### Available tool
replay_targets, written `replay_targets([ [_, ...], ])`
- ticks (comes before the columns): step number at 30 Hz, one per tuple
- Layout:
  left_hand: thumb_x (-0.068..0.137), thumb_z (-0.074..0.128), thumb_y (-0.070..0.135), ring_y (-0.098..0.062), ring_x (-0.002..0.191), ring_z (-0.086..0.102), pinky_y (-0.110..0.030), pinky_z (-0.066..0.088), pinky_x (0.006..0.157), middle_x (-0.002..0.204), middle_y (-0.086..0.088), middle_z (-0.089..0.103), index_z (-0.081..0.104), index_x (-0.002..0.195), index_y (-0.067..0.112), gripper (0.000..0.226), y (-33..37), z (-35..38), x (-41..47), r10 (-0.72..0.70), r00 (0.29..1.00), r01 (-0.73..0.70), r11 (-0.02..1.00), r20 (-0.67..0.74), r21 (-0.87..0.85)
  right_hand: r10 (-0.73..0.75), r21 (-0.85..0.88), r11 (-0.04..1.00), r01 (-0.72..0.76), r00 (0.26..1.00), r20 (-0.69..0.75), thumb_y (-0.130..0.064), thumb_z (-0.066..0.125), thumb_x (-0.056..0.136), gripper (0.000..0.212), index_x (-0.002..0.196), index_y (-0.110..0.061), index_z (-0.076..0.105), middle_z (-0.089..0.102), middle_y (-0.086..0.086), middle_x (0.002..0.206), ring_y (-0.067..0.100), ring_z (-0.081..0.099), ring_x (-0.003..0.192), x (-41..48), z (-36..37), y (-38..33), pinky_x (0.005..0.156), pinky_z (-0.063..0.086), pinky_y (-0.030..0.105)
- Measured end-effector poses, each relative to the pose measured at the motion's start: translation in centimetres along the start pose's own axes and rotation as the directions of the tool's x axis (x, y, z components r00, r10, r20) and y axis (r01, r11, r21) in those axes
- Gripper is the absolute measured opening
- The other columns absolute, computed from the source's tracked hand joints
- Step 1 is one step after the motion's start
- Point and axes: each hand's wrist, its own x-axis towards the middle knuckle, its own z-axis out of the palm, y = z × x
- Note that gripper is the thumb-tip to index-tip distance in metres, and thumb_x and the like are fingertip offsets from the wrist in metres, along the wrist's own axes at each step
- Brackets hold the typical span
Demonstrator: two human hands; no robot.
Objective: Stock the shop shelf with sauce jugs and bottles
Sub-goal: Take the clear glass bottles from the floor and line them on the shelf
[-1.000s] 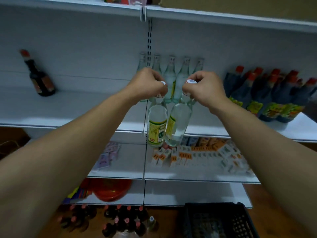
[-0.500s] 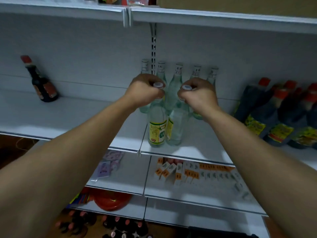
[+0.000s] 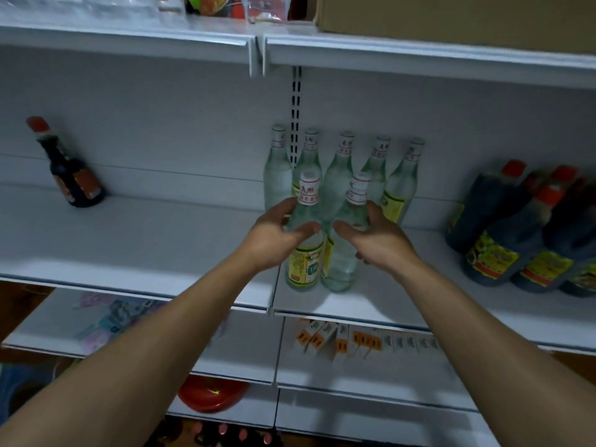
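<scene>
Two clear glass bottles with white caps stand side by side on the white shelf (image 3: 161,246). My left hand (image 3: 274,240) grips the left bottle (image 3: 304,266) round its shoulder. My right hand (image 3: 377,243) grips the right bottle (image 3: 338,269) the same way. Behind them a row of several matching clear bottles (image 3: 342,169) stands against the back panel.
Several dark sauce jugs (image 3: 522,240) with red caps lean at the right of the same shelf. One small dark sauce bottle (image 3: 69,171) stands far left. The shelf below holds small boxes (image 3: 342,340) and packets. A cardboard box (image 3: 451,17) sits on the top shelf.
The two bottles came down onto the shelf. My hands slid from the caps down to the bottles' shoulders. The camera has moved closer and higher.
</scene>
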Motion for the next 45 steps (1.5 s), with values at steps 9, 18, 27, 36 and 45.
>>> replay_targets([
  [9, 0.088, 0.065, 0.038, -0.013, 0.101, 0.058, -0.025, 0.043, 0.083, 0.113, 0.01, 0.059, 0.053, 0.13, 0.028, 0.045, -1.9, -4.0, 3.0, -0.05, 0.996, 0.053, 0.998, -0.078, 0.036, 0.001, 0.081, 0.997, 0.001, 1.0, -0.025, -0.078, 0.053, 0.065, 0.078, 0.132, -0.04, 0.041, 0.059, -0.01, 0.13, 0.024, 0.063, 0.108, 1.7, 2.6, -1.0, 0.088, 0.056, 0.044],
  [18, 0.089, 0.067, 0.025, -0.003, 0.085, 0.065, -0.01, 0.045, 0.066, 0.105, 0.002, 0.069, 0.065, 0.118, 0.015, 0.031, -3.4, -5.4, 5.9, 0.043, 0.998, -0.045, 0.997, -0.039, -0.064, 0.021, -0.011, 1.0, -0.022, 1.0, -0.006, -0.066, 0.054, 0.083, 0.071, 0.137, -0.023, 0.036, 0.057, 0.003, 0.133, 0.032, 0.064, 0.105, 5.1, 4.8, -2.8, 0.092, 0.052, 0.046],
  [27, 0.087, 0.068, 0.025, 0.008, 0.078, 0.059, 0.002, 0.041, 0.057, 0.104, 0.004, 0.068, 0.064, 0.117, 0.019, 0.03, -3.9, -5.0, 8.4, 0.04, 0.999, -0.04, 0.997, -0.006, -0.07, 0.058, 0.019, 0.998, -0.058, 0.998, -0.01, -0.086, 0.049, 0.052, 0.098, 0.127, -0.024, 0.048, 0.057, 0.008, 0.122, 0.033, 0.065, 0.102, 8.4, 5.8, -3.6, 0.088, 0.055, 0.048],
  [36, 0.087, 0.069, 0.026, 0.01, 0.076, 0.057, 0.004, 0.038, 0.054, 0.096, 0.013, 0.063, 0.061, 0.116, 0.026, 0.029, -4.1, -4.7, 9.8, 0.02, 1.0, -0.02, 0.998, -0.008, -0.055, 0.057, 0.012, 0.998, -0.057, 0.998, -0.018, -0.084, 0.047, 0.053, 0.101, 0.135, -0.025, 0.044, 0.053, 0.009, 0.13, 0.034, 0.063, 0.106, 9.2, 5.9, -4.1, 0.09, 0.054, 0.048],
  [45, 0.086, 0.069, 0.033, -0.014, 0.099, 0.063, -0.012, 0.047, 0.072, 0.117, 0.003, 0.059, 0.055, 0.129, 0.023, 0.046, -4.7, -4.5, 10.0, -0.016, 1.0, 0.016, 0.998, -0.002, -0.066, 0.049, -0.016, 0.999, -0.05, 0.997, -0.054, -0.067, 0.056, 0.079, 0.074, 0.137, -0.023, 0.044, 0.053, 0.008, 0.132, 0.029, 0.059, 0.112, 8.7, 6.3, -4.3, 0.094, 0.05, 0.04],
])
